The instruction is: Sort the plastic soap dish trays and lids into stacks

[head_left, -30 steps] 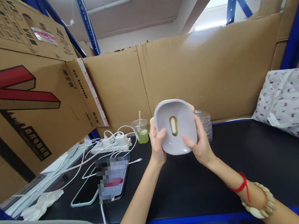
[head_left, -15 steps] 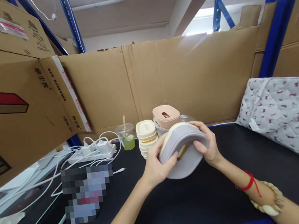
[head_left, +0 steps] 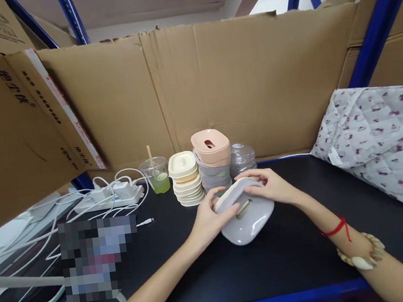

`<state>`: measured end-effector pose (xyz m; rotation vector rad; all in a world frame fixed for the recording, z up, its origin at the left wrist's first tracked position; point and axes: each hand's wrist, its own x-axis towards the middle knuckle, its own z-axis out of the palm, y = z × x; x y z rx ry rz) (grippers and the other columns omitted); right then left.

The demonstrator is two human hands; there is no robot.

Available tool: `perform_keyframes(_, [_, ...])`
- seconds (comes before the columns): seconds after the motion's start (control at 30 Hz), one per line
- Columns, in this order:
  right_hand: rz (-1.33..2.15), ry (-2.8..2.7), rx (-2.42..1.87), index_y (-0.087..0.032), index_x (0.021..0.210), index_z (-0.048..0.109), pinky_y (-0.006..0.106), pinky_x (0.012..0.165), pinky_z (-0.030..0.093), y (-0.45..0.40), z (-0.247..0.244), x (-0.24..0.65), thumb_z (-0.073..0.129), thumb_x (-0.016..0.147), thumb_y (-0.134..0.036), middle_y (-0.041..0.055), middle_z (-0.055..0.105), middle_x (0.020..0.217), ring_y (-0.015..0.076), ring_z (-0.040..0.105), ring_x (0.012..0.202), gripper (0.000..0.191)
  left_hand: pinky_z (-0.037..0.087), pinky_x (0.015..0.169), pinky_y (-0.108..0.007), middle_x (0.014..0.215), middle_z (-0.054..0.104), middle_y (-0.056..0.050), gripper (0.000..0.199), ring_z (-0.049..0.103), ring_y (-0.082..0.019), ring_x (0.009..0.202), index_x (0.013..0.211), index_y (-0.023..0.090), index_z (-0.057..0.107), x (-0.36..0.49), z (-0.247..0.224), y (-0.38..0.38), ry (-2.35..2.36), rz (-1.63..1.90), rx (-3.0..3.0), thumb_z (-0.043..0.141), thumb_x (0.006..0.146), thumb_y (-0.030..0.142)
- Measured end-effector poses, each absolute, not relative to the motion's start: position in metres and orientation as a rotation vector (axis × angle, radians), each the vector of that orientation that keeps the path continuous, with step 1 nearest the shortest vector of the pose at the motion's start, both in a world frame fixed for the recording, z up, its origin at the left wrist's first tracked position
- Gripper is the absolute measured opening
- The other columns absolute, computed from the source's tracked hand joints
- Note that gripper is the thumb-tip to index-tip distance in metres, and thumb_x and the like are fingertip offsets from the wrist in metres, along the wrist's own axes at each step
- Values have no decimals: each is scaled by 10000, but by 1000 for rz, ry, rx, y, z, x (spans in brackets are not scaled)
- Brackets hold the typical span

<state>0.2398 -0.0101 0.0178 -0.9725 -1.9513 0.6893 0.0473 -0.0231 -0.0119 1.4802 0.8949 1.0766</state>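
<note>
Both hands hold a pale grey, glossy plastic tissue box cover (head_left: pixel 245 226), tilted above the black tabletop. It has a rounded-square shape with an oblong slot near its middle, and a cream piece shows along its far edge. My left hand (head_left: pixel 209 213) grips the left side, thumb on the near face. Around the upper right edge, the fingers of my right hand (head_left: pixel 274 186) are closed. Just behind stand a stack of cream lids (head_left: pixel 186 182) and a stack of grey covers (head_left: pixel 215 176), topped by pink covers (head_left: pixel 211 149) with a similar slot.
Clear plastic containers (head_left: pixel 242 158) and a cup of green drink (head_left: pixel 160 180) stand at the back. Left are a power strip (head_left: pixel 108 199), tangled white cables, a phone (head_left: pixel 39 298) and a blurred-out item. A patterned quilted bag (head_left: pixel 381 148) lies right; cardboard (head_left: pixel 259 85) walls the back.
The cover has tipped in my hands, so its face with the slot shows more. My right hand has shifted along the upper edge. The camera view has tilted down.
</note>
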Motion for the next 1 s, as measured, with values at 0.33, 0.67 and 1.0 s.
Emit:
perform_keyframes(0.33, [750, -1903, -1040, -165, 887, 708, 279, 686, 500, -7, 8, 236, 592, 745, -475, 57, 695, 864, 175, 633, 769, 360, 468, 649, -254, 829, 710, -52, 317, 630, -201, 760, 846, 151, 721, 46, -8, -25, 942, 1091, 1612, 692, 632, 383])
perform_keyframes(0.67, [572, -1742, -1196, -177, 793, 690, 265, 569, 470, -3, 0, 233, 561, 739, -489, 38, 671, 689, 157, 609, 606, 342, 412, 527, -213, 662, 650, -27, 311, 561, -123, 568, 749, 146, 653, 47, -11, -23, 980, 950, 1373, 717, 592, 406])
perform_keyframes(1.0, [-363, -1532, -1194, -208, 1174, 526, 467, 951, 420, 23, -13, 250, 561, 744, -417, 130, 511, 1212, 275, 490, 1143, 480, 386, 514, -191, 593, 546, 38, 182, 503, -94, 536, 717, 169, 508, 51, -13, -29, 1019, 587, 995, 536, 538, 168])
